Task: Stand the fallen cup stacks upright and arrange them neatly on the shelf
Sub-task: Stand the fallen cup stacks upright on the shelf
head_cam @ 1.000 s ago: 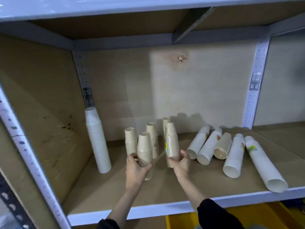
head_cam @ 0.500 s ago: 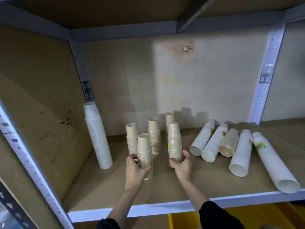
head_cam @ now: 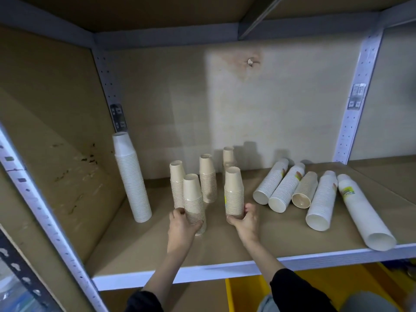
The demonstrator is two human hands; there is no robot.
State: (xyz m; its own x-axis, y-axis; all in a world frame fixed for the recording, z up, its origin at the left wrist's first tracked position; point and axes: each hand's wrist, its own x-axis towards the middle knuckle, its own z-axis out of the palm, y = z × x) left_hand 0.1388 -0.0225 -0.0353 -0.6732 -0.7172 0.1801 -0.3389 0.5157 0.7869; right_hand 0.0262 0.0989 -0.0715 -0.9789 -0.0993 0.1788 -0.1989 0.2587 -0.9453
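Head view:
- The left hand has its fingers wrapped round the lower part of the front-left beige paper cup stack. The stack is upright, with its base on the brown board shelf.
- The right hand clasps the foot of the front-right beige paper cup stack, thumb and fingers curled round it. The stack is upright. The hand hides its base, so contact with the board cannot be told.
- Three more stacks stand upright behind these: the back-left beige stack, the middle beige stack and the rear beige stack near the back panel.
- The tall white paper cup stack stands upright by the left wall, apart from the beige group.
- Right of the hands, five stacks lie on their sides, mouths toward the front:
  - The first fallen white stack lies right against the second fallen white stack.
  - Next to them is the short fallen beige stack.
  - Then comes the third fallen white stack.
  - The long white stack with a green-yellow label is farthest right, its mouth at the shelf's front edge.
- A yellow plastic bin sits below the shelf.
- Both forearms end in dark sleeves.
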